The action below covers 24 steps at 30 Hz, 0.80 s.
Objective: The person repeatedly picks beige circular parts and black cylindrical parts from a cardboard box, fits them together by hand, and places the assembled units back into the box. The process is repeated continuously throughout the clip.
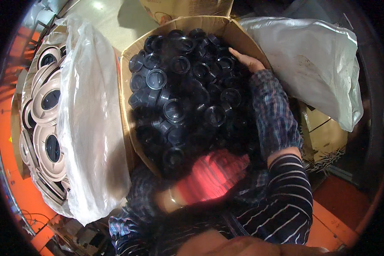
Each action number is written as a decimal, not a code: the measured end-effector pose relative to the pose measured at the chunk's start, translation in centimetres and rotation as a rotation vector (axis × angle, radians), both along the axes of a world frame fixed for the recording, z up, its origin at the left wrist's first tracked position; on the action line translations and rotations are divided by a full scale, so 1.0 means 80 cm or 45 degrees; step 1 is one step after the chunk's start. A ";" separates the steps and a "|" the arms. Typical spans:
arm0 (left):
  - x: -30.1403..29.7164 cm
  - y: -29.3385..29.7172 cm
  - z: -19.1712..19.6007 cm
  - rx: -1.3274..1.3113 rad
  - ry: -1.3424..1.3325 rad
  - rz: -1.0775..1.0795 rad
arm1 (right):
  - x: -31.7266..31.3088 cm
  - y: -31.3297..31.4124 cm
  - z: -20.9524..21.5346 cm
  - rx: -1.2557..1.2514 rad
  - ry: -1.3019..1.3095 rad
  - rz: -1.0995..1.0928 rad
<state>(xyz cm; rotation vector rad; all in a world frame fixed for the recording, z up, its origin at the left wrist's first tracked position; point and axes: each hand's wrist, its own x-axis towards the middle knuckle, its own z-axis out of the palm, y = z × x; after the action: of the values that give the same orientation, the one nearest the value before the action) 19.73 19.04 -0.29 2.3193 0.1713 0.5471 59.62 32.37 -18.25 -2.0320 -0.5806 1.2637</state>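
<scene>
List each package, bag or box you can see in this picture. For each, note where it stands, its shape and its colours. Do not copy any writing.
Open cardboard box: centre, brown, full of round black plastic caps.
Clear plastic bag: left, holding stacked beige round parts.
White plastic sack: upper right, crumpled.
Second cardboard box: top edge, brown, mostly cut off.
Flat cardboard: right, under the sack, brown.

Blue plaid shirt sleeves (274, 112) over a dark white-striped garment (286, 200); wrist bangle (172, 197).
</scene>
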 end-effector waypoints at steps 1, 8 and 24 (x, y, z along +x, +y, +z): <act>0.000 0.002 0.003 0.031 -0.023 0.001 | -0.003 -0.002 0.006 0.057 0.213 -0.120; -0.001 0.010 0.010 0.144 -0.057 -0.055 | -0.056 -0.028 0.027 0.055 0.686 0.142; 0.005 0.008 -0.022 0.240 -0.147 -0.161 | -0.231 -0.080 0.090 0.025 -0.502 0.618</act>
<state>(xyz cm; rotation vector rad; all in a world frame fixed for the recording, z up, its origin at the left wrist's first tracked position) 20.13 19.68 -2.09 2.4517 -0.0852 0.6547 41.14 25.96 -11.02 -2.2152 -1.3292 1.1013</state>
